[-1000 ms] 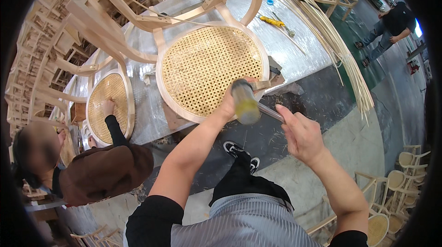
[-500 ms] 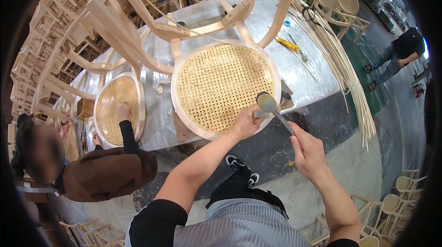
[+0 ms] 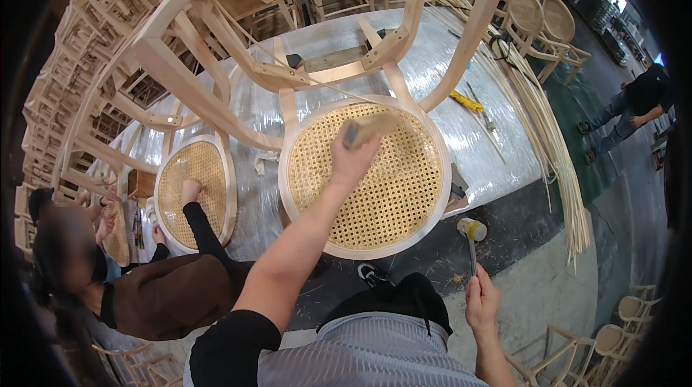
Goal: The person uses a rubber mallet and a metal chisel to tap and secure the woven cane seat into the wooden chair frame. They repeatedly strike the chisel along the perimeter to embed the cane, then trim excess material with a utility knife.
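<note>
A round woven cane panel [image 3: 382,199] in a pale wooden rim lies in front of me, part of a chair whose curved wooden frame [image 3: 252,69] rises beyond it. Over the panel's upper middle, my left hand [image 3: 348,163] is closed around a wooden block [image 3: 376,127], blurred by motion; I cannot tell whether the block touches the cane. Off the near right of the panel, my right hand [image 3: 481,300] grips the handle of a mallet [image 3: 472,230] with a yellow and whitish head, held away from the chair.
The plastic-wrapped table [image 3: 497,170] holds a yellow-handled tool [image 3: 467,102] and a bundle of long cane strips [image 3: 555,170] along its right side. At left a co-worker presses a hand [image 3: 192,191] on another cane panel [image 3: 180,170]. Chairs [image 3: 530,8] stand behind.
My left hand has moved with the block from the panel's near rim to its upper middle. My right hand has drawn the mallet back, down and to the right.
</note>
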A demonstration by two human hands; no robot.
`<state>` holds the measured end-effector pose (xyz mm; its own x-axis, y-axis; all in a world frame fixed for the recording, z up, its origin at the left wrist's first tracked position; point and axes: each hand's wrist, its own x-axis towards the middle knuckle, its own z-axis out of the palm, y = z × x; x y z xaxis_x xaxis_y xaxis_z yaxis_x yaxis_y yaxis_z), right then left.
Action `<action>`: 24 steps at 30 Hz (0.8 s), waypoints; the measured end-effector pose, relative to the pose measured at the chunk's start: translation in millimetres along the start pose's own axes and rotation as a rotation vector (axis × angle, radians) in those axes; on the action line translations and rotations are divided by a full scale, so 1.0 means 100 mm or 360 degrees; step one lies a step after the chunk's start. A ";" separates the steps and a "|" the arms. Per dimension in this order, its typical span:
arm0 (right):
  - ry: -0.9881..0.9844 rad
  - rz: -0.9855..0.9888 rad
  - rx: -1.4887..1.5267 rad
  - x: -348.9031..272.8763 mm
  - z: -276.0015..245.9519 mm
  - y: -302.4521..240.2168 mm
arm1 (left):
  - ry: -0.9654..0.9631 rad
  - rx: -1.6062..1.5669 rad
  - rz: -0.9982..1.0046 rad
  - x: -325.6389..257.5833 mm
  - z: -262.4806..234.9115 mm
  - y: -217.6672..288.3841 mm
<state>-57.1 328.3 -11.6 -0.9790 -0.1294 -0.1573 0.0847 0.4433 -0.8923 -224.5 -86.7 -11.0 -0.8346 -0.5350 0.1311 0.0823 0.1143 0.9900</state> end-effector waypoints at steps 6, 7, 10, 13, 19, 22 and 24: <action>-0.0078 -0.0183 -0.0030 0.55 0.17 -0.13 | -0.0175 -0.0016 0.0224 0.74 0.35 0.00; -0.0078 -0.0285 -0.0043 0.65 0.19 -0.11 | -0.0234 -0.0013 0.0239 0.80 0.42 -0.02; -0.0190 -0.0207 0.0007 0.92 0.28 -0.32 | -0.0245 0.0073 0.0215 0.90 0.41 -0.18; -0.0176 -0.0342 -0.0063 1.13 0.30 -0.23 | -0.0285 0.0102 0.0200 0.96 0.51 -0.26; -0.0209 -0.0394 -0.0064 1.51 0.31 -0.22 | -0.0282 0.0131 0.0174 1.00 0.55 -0.27; -0.0239 -0.0279 0.0015 1.66 0.29 -0.37 | -0.0344 0.0063 0.0134 0.99 0.55 -0.27; -0.0255 -0.0292 0.0016 1.75 0.29 -0.46 | -0.0331 0.0020 0.0213 0.99 0.56 -0.27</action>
<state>-227.3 259.8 -10.4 -0.9364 -0.3464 -0.0563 -0.0895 0.3909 -0.9161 -340.3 -95.9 -27.5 -0.9109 -0.3309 0.2464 0.1939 0.1837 0.9637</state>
